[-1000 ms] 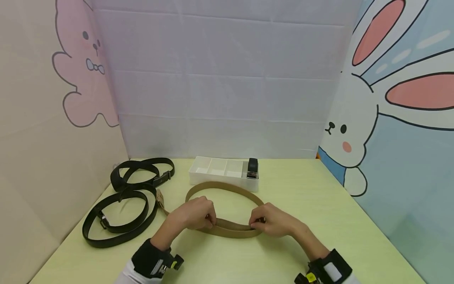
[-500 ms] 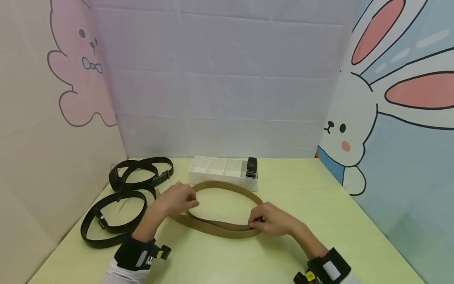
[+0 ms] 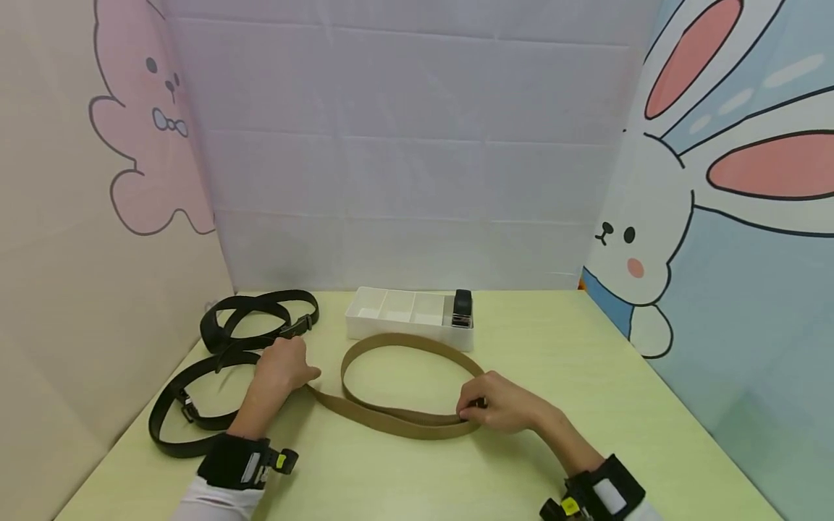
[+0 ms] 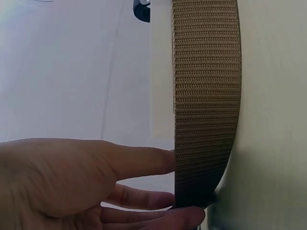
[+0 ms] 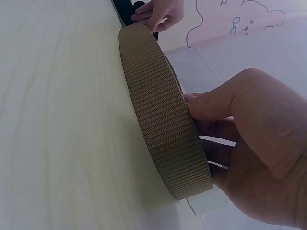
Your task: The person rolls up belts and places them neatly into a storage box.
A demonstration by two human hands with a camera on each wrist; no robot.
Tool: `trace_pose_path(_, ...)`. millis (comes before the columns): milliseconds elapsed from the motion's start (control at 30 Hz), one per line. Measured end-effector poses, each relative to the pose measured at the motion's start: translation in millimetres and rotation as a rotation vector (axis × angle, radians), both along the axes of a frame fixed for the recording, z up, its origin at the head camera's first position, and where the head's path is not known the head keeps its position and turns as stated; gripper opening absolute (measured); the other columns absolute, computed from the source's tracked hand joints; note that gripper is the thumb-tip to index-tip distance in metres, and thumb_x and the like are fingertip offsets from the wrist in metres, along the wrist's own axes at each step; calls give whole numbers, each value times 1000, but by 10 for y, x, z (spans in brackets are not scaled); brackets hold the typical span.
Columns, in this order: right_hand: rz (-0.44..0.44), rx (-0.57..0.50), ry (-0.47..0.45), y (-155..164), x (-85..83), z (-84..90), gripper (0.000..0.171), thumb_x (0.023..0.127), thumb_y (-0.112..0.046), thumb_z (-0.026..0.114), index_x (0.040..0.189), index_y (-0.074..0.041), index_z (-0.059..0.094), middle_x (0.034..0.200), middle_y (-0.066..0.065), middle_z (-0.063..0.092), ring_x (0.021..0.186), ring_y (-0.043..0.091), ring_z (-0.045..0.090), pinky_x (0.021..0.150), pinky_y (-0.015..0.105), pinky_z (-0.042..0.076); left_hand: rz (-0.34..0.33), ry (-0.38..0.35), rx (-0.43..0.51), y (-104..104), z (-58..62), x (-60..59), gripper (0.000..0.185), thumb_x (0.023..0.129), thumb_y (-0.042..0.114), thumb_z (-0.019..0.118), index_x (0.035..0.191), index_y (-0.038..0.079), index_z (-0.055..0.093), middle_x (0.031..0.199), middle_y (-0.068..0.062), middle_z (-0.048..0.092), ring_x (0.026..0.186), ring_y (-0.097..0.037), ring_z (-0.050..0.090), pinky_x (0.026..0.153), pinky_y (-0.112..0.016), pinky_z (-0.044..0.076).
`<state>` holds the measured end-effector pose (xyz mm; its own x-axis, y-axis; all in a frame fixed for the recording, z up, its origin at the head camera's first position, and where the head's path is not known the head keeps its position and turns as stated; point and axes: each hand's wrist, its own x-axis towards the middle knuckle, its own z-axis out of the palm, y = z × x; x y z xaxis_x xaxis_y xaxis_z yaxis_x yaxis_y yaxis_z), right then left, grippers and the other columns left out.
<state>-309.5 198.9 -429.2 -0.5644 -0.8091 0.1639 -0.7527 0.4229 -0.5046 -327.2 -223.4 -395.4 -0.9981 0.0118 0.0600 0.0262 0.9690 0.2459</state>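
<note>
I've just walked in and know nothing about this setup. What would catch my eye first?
Probably the long tan woven belt looped mid-table, with the left hand at its left end and the right hand gripping it near the right. Next, perhaps the huge white cartoon rabbit with pink ears at the right, then the coiled black belts on the table's left.

This looks like a makeshift recording booth around a pale yellow tabletop. A white sheet with straight fold creases closes the far side; a cream hanging with a pink cartoon bear lines the left, a blue hanging with a white cartoon rabbit the right. Small black cameras are strapped to the person's wrists. The surrounding building cannot be told.
</note>
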Motion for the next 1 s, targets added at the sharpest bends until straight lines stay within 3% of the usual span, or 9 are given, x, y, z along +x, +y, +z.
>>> trace_pose_path(67,-3,10,-15,3,3,5,15,108,-9,73,103,-13,87,99,-2,84,88,-4,69,83,26,61,-17,-7,2,16,-66,-43,25,91,13,87,90,-4,68,86,-18,70,74,-30,64,66,-44,55)
trace_pose_path(200,-1,29,-24,15,12,20,16,108,-9,73,103,-14,87,99,-3,84,88,-6,68,84,25,60,-108,5,33,111,-86,-47,14,88,-4,76,86,2,64,81,-11,66,73,-28,61,66,-41,53)
trace_pose_path(400,21,67,-64,52,41,78,15,107,-10,75,102,-15,87,98,-6,83,87,-8,66,83,22,59,-241,-15,153,307,-84,-61,21,96,-9,72,115,0,67,94,-13,75,80,-24,66,67,-35,53)
trace_pose_path(567,67,81,-120,66,79,109,14,107,-9,75,104,-13,88,98,-3,83,88,-9,66,83,20,60,-336,0,202,449,-245,-249,31,99,-9,74,128,-1,71,102,-15,85,90,-27,80,74,-37,63)
trace_pose_path(667,94,70,-118,51,90,112,15,107,-8,75,104,-12,88,97,-1,83,88,-9,66,83,20,60,-427,34,231,567,-331,-382,31,98,-12,74,127,-1,75,104,-18,86,96,-33,84,78,-39,67)
trace_pose_path(867,143,45,-105,-7,93,101,16,108,-6,73,103,-10,88,95,2,83,86,-9,66,82,19,60,-662,144,280,861,-455,-580,25,96,-14,76,118,-2,81,109,-18,87,101,-32,87,85,-38,69)
trace_pose_path(1000,142,39,-116,-26,95,86,16,108,-7,73,103,-11,88,96,1,83,86,-8,67,82,19,60,-721,180,329,1016,-540,-658,21,99,-8,79,118,-1,83,114,-16,86,103,-28,86,89,-33,69)
